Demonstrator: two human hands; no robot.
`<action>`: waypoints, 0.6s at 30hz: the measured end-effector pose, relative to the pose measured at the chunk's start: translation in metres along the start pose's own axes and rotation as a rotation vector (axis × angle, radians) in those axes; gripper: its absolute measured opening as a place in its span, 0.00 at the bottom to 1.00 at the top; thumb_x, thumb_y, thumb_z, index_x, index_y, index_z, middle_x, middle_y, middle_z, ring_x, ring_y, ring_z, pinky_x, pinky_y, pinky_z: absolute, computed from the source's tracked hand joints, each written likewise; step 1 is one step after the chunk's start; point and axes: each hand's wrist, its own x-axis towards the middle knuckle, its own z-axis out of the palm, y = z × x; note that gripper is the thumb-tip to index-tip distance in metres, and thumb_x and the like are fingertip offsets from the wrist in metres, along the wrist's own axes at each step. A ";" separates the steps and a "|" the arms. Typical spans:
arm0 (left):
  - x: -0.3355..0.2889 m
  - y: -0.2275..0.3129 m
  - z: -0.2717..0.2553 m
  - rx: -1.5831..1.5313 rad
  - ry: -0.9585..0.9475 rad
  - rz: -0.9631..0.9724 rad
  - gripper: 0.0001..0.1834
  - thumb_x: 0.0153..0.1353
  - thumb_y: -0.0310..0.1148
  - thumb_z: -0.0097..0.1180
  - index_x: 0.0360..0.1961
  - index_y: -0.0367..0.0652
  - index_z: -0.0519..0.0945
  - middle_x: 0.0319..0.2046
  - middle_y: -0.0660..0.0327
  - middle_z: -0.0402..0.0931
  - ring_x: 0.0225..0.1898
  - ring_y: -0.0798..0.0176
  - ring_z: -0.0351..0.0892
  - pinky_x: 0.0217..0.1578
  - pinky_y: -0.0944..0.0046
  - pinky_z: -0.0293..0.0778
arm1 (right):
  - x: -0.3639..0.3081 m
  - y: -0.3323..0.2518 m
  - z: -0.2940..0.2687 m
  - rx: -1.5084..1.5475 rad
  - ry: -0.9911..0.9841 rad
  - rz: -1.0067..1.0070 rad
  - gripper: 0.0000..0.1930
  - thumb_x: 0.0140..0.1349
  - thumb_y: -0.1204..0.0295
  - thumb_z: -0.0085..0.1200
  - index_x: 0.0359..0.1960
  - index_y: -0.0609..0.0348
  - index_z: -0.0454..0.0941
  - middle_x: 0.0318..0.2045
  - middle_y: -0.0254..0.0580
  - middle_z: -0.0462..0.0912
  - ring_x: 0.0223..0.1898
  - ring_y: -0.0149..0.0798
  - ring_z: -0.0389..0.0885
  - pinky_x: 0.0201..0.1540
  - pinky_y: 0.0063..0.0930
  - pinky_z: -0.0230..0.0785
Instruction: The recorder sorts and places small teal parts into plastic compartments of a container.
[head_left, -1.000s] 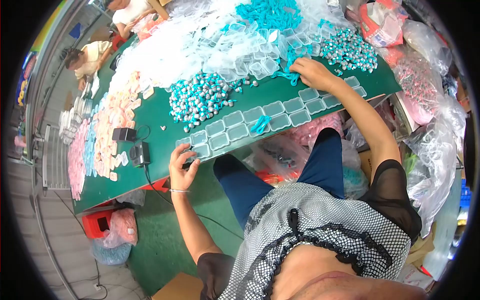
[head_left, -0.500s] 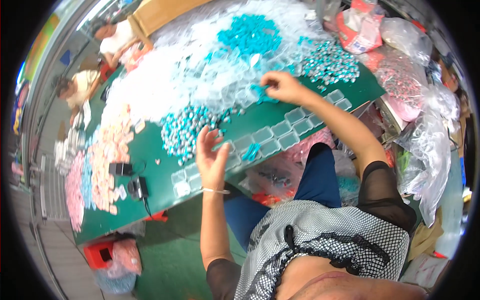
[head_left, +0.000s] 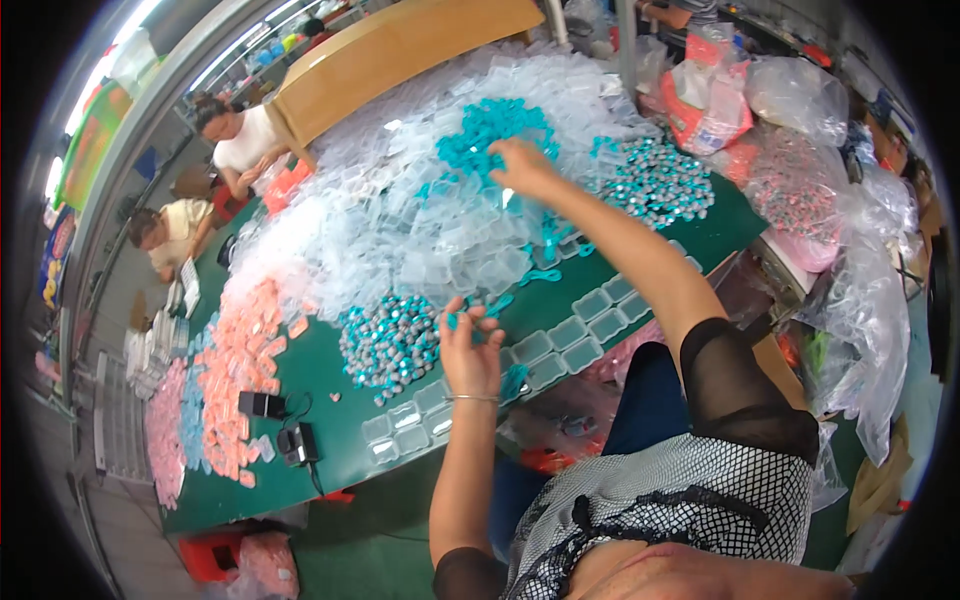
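Observation:
My right hand [head_left: 525,168] reaches over a pile of small teal plastic pieces [head_left: 470,140], its fingers bent down at the near edge. Whatever its fingertips grip is hidden. Near the front of the table is my left hand [head_left: 472,355], fingers curled, with bits of teal plastic showing at the fingertips. Beneath and beside it runs a double row of clear compartment boxes [head_left: 532,348] along the table edge. A teal bundle [head_left: 514,382] lies in one compartment, partly behind my left hand. Loose teal strips [head_left: 541,276] lie beyond the row.
Clear plastic boxes [head_left: 400,200] are heaped across the green table [head_left: 330,425]. Teal-and-silver beads form piles at left [head_left: 390,345] and right [head_left: 660,180]. Orange pieces [head_left: 235,370] and two black devices [head_left: 297,443] lie left. Bags [head_left: 800,180] stand right; two people sit far left.
My right hand has moved from the loose teal pieces behind the boxes to the far teal pile. My left hand has shifted right and curled its fingers. The view has tilted.

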 end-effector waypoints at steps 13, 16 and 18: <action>-0.052 0.022 -0.020 0.045 -0.069 -0.095 0.15 0.63 0.25 0.50 0.52 0.41 0.71 0.35 0.58 0.73 0.32 0.64 0.72 0.32 0.65 0.70 | 0.038 -0.007 0.043 -0.204 -0.353 0.354 0.31 0.42 0.62 0.65 0.51 0.56 0.73 0.52 0.53 0.73 0.52 0.57 0.74 0.53 0.46 0.71; -0.051 0.017 -0.020 0.083 -0.080 -0.112 0.16 0.61 0.27 0.53 0.51 0.43 0.72 0.34 0.62 0.72 0.33 0.63 0.71 0.33 0.64 0.69 | 0.036 0.012 0.051 -0.121 -0.298 0.354 0.19 0.48 0.70 0.59 0.44 0.57 0.78 0.46 0.52 0.78 0.49 0.55 0.78 0.48 0.44 0.75; -0.052 0.017 -0.022 0.099 -0.087 -0.113 0.16 0.61 0.26 0.53 0.51 0.43 0.72 0.34 0.62 0.72 0.33 0.63 0.71 0.33 0.64 0.69 | 0.032 0.019 0.055 -0.066 -0.211 0.342 0.17 0.48 0.72 0.58 0.42 0.56 0.79 0.44 0.52 0.79 0.47 0.55 0.78 0.47 0.44 0.75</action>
